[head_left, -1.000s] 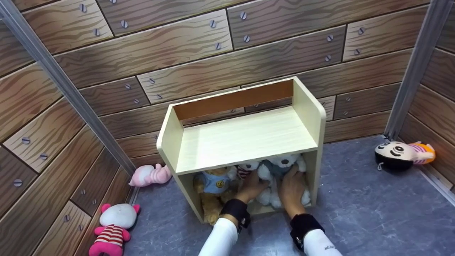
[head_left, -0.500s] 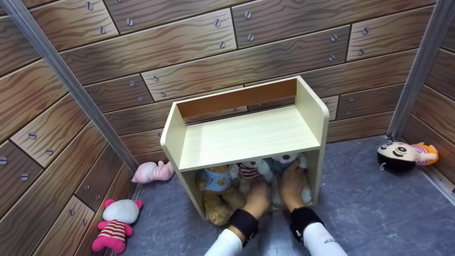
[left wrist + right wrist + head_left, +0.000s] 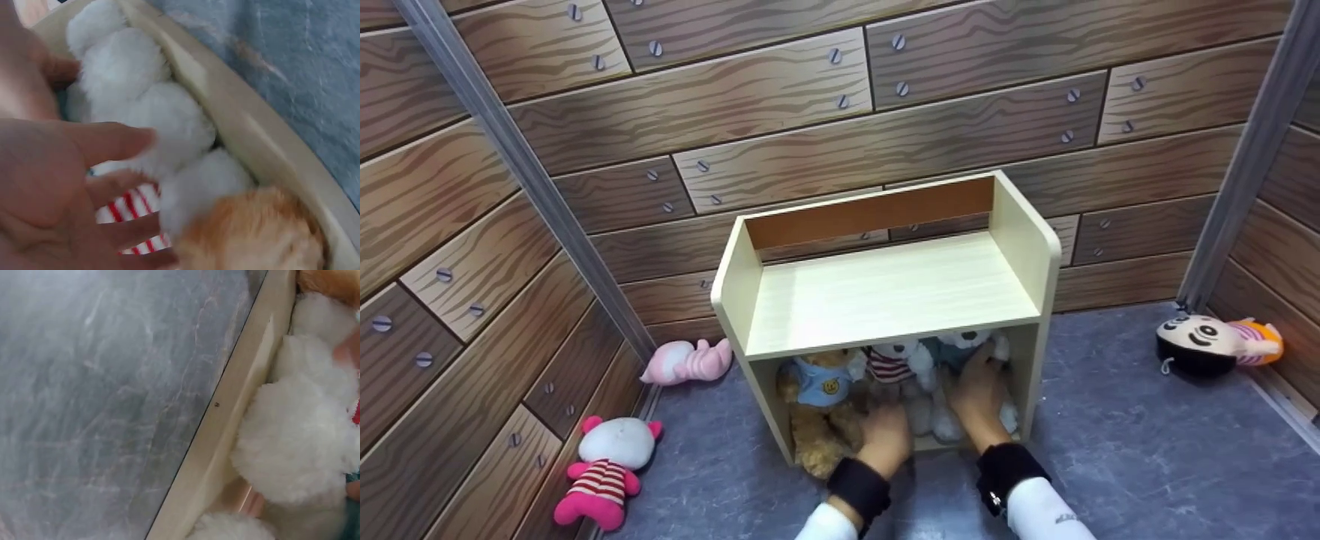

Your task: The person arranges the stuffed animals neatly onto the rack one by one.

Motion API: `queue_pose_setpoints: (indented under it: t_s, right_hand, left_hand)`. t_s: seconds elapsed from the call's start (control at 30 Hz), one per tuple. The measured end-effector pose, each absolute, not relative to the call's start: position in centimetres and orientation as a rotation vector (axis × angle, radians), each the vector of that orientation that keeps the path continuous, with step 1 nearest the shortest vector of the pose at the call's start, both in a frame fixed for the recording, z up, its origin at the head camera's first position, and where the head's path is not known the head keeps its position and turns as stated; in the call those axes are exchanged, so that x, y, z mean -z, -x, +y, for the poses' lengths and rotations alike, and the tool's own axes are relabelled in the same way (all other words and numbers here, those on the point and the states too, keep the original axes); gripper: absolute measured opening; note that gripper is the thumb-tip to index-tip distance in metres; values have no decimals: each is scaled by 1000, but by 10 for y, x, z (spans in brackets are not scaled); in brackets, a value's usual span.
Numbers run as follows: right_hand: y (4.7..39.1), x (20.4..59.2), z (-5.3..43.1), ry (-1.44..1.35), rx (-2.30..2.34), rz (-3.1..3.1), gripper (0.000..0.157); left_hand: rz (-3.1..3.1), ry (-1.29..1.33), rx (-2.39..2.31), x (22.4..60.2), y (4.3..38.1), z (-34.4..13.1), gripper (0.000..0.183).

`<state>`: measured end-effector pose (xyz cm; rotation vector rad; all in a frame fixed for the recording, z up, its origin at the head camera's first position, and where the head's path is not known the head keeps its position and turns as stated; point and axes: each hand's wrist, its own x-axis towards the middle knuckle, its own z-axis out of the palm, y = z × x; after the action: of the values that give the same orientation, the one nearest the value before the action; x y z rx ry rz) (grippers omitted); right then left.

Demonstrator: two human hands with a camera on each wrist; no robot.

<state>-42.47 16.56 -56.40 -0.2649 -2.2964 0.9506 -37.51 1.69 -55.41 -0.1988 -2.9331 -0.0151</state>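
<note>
A brown teddy bear (image 3: 819, 446) in a blue top sits at the left of the lower compartment of a pale wooden shelf (image 3: 900, 289). Beside it is a white teddy bear in a red-striped top (image 3: 889, 367), and at the right a white teddy bear in a teal top (image 3: 958, 349). My right hand (image 3: 981, 397) holds this last bear by its body and covers much of it. Fingers spread, my left hand (image 3: 45, 174) is close over the striped bear's front, beside the brown bear's leg. White furry legs (image 3: 298, 439) line the shelf's front edge.
A pink plush toy (image 3: 690, 362) lies by the shelf's left side, and a pink-and-grey plush (image 3: 601, 480) nearer along the left wall. At right, a plush doll with black hair (image 3: 1215, 341) lies by the wall. Wood-patterned panels (image 3: 780, 135) enclose the grey floor (image 3: 1117, 435).
My left hand has moved from the teal-topped bear to down in front of the striped and brown bears. My right hand stays at the teal-topped bear. The view shifts slightly.
</note>
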Motion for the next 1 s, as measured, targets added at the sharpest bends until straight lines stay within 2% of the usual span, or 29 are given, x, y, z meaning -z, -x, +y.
queue_pose_setpoints:
  t_s: [0.17, 0.27, 0.57, 0.63, 0.73, 0.87, 1.0]
  right_hand:
    - [424, 566, 167, 294, -935, -2322, 87]
    - [423, 568, 168, 295, -912, -2296, 83]
    - [414, 570, 158, 177, -853, -2188, 91]
    - [411, 569, 158, 169, -860, -2187, 92]
    - [405, 567, 159, 163, -878, -2218, 92]
    - [400, 564, 160, 174, -878, -2284, 90]
    - [398, 563, 163, 198, -876, -2319, 90]
  left_hand:
    - [-2804, 155, 173, 562, 367, -4, 51]
    - [-2692, 295, 284, 572, 368, -12, 55]
    - [-2520, 439, 220, 582, 382, -31, 57]
    - [-2507, 401, 264, 579, 380, -33, 50]
    - [-2595, 194, 265, 574, 374, -36, 40]
    - [-2800, -61, 231, 572, 368, -40, 54]
    - [-2777, 37, 412, 575, 370, -51, 66]
